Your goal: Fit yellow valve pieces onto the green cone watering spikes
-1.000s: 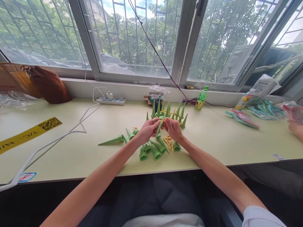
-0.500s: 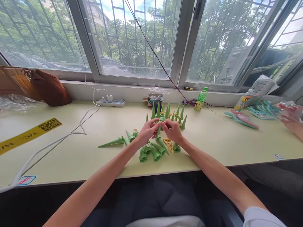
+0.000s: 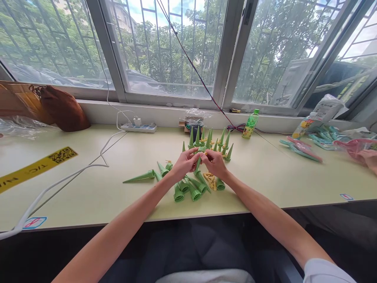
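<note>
Both of my hands meet above the table around one green plastic watering spike, which points down toward me. My left hand is closed on the spike near its wide end. With fingers pinched, my right hand grips a small yellow valve piece against the spike's side; the fingers partly hide it. Loose green spikes lie below my hands, their open ends toward me. Beside them is a small pile of yellow valve pieces. Behind my hands stand several green spikes fitted with yellow valves, tips up.
A green-labelled bottle stands at the back, near a power strip with a white cable. At right, another person's hand touches a pink plastic item. Pink and teal items lie nearby.
My hands stay in nearly the same pose on the spike and valve piece. At the far right, the other person's hand and the pink plastic item have shifted, with more of the item showing.
</note>
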`<state>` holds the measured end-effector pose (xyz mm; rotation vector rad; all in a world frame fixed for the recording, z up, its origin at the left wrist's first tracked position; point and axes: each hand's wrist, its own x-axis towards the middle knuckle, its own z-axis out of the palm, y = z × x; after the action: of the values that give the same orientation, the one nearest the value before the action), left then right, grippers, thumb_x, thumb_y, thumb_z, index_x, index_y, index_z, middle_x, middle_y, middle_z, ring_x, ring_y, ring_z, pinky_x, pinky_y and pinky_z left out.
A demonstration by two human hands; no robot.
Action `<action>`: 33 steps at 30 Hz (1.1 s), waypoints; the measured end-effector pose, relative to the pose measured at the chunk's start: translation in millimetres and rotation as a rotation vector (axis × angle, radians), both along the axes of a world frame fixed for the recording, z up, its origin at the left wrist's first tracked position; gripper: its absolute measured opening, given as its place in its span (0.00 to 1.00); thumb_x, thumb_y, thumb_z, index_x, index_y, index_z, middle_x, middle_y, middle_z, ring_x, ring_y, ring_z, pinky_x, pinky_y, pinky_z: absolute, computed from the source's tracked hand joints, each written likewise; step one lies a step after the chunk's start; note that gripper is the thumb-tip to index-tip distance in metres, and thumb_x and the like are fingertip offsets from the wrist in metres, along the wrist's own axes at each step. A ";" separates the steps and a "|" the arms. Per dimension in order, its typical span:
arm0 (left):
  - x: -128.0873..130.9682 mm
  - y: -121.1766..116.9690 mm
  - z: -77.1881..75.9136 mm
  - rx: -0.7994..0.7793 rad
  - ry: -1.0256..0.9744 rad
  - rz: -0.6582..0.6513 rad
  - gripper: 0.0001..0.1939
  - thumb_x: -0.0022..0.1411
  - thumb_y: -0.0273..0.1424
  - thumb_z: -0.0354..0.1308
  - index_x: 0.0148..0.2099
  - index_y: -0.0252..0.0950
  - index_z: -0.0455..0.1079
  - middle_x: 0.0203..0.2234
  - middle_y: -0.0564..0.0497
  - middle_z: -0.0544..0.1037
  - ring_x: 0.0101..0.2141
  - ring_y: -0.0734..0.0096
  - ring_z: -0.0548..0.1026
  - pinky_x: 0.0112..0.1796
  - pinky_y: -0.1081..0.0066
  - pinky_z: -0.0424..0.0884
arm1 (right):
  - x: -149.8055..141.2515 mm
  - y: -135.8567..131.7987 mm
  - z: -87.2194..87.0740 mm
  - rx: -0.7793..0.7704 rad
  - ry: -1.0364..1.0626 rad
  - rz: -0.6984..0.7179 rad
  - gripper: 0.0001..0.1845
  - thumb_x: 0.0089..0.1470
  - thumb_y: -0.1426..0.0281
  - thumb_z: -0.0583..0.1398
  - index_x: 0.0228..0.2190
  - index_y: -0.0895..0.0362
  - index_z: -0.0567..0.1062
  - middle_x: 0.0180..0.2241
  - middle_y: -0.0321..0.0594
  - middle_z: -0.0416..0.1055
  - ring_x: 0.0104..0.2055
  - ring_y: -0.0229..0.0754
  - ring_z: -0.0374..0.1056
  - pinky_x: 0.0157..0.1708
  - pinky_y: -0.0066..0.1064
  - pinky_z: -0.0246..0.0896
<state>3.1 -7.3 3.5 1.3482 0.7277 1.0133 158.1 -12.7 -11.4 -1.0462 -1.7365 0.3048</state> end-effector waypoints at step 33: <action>-37.2 -19.4 -6.3 0.633 0.515 0.353 0.18 0.61 0.34 0.57 0.53 0.36 0.69 0.21 0.57 0.72 0.18 0.78 0.59 0.25 0.76 0.59 | 78.8 9.7 -10.9 0.117 0.111 -0.280 0.33 0.64 0.49 0.45 0.17 0.56 0.66 0.13 0.35 0.59 0.17 0.35 0.56 0.22 0.29 0.51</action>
<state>-34.2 -26.7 -2.8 2.1282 1.1100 1.2488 236.9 -2.9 -22.3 -1.1474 -1.4689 0.0811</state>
